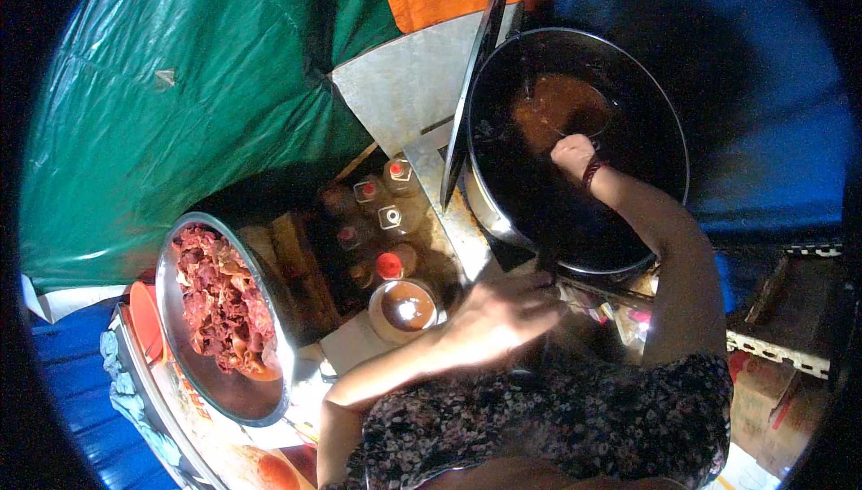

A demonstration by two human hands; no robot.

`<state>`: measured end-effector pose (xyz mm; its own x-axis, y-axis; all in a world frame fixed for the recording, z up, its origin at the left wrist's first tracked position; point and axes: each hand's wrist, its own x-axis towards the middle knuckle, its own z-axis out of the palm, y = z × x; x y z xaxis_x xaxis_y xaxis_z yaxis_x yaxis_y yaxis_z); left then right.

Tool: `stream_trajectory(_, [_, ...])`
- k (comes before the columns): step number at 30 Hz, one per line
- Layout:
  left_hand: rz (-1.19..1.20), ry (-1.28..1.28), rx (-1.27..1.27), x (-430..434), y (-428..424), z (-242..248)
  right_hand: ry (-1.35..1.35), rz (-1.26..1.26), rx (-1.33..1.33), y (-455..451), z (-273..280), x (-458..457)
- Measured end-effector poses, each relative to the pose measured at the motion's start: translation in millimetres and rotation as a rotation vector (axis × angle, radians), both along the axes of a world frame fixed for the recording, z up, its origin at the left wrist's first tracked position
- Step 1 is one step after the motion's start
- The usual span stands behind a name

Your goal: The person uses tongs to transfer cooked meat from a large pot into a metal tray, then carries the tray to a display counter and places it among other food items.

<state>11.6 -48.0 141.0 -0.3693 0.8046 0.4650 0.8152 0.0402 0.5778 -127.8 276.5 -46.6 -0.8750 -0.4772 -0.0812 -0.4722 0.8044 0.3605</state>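
Observation:
A large, deep metal pot (502, 220) stands at the upper right, dark inside, with brown liquid (559, 106) lit in its far part. My right hand (574, 154) is closed inside the pot, by a thin curved rim or handle in the liquid; what it grips cannot be made out clearly. Blurred, my left hand (515, 311) is outside the pot, near its lower left edge; its fingers are partly hidden in shadow. Left of that hand is a small bowl of brown liquid (408, 307). A metal basin (246, 406) of raw-looking red meat (222, 301) sits at the left.
Bottles with red caps (397, 170) stand between basin and pot. A round metal lid (471, 99) leans against the pot's left side. An orange plastic container (145, 318) is beside the basin. Green tarpaulin (222, 86) and blue tarpaulin (788, 119) hang behind. A perforated metal rail (781, 355) runs at right.

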Motion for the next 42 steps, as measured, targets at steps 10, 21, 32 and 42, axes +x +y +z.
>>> stream_trajectory(10, [-0.034, 0.031, 0.048, -8.2, 7.8, 9.8, -0.111, -0.649, -0.358, 36.1, 4.0, 31.3])
stream_trajectory(21, [-0.1, -0.012, 0.079, -12.6, 15.5, 21.4, -0.063, -0.423, -0.366, 26.8, 41.7, 54.1])
stream_trajectory(32, [-0.09, -0.039, 0.084, -6.7, 15.5, 23.0, -0.156, -0.355, -0.393, -15.9, -70.7, 8.4])
stream_trajectory(42, [-0.038, -0.045, 0.048, -3.0, 6.3, 14.7, -0.017, -0.225, -0.237, -34.1, -23.3, 3.8])
